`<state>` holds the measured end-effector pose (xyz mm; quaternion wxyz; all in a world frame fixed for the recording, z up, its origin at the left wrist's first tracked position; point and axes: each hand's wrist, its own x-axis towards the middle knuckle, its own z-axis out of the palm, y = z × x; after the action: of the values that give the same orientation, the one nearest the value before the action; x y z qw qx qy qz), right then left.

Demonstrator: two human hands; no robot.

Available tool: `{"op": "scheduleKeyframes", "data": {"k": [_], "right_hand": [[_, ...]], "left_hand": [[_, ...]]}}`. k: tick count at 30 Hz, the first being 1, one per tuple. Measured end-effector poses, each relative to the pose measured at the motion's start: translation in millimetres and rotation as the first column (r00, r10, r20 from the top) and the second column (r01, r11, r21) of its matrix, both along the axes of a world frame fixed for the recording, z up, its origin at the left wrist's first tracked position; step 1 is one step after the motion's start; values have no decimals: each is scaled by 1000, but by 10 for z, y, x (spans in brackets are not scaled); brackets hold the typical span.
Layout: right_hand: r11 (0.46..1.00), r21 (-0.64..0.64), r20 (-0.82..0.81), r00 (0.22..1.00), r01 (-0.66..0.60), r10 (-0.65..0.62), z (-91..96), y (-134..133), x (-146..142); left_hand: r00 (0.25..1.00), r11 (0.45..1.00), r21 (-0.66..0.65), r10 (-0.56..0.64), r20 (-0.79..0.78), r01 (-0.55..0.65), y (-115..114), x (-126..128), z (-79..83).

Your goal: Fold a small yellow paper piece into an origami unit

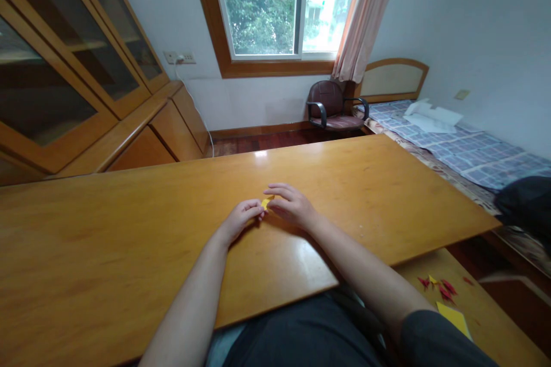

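A small piece of folded yellow paper (265,203) is held just above the wooden table (142,229), between my two hands. My left hand (241,219) pinches its left side with thumb and fingers closed. My right hand (293,206) is at the paper's right side, its thumb close to or touching the edge. The upper fingers of that hand are stretched out and apart over the paper. The exact folds are too small to make out, and the fingers partly cover them.
On a lower surface at the right lie several small red folded paper pieces (446,292), a small yellow one (433,280) and yellow paper sheets (454,319). Beyond the table stand a brown armchair (331,106) and a bed (469,152). A glass-door cabinet (124,120) lines the left.
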<state>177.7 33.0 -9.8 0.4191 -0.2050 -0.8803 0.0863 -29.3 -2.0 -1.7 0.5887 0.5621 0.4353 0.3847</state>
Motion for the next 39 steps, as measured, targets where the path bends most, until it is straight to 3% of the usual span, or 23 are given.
{"op": "scheduleKeyframes", "data": {"k": [6, 17, 26, 39], "right_hand": [[1000, -6, 40, 999, 9, -9, -25, -2, -6], [998, 10, -49, 997, 65, -65, -50, 17, 17], [993, 57, -147, 985, 101, -92, -32, 21, 12], [996, 13, -160, 984, 85, -82, -112, 43, -14]], "left_hand": [[1000, 999, 28, 18, -9, -18, 6, 14, 10], [984, 991, -49, 133, 116, -128, 36, -19, -89], [976, 983, 66, 159, 148, -170, 35, -17, -131], [971, 963, 143, 217, 98, -229, 46, 30, -174]]}}
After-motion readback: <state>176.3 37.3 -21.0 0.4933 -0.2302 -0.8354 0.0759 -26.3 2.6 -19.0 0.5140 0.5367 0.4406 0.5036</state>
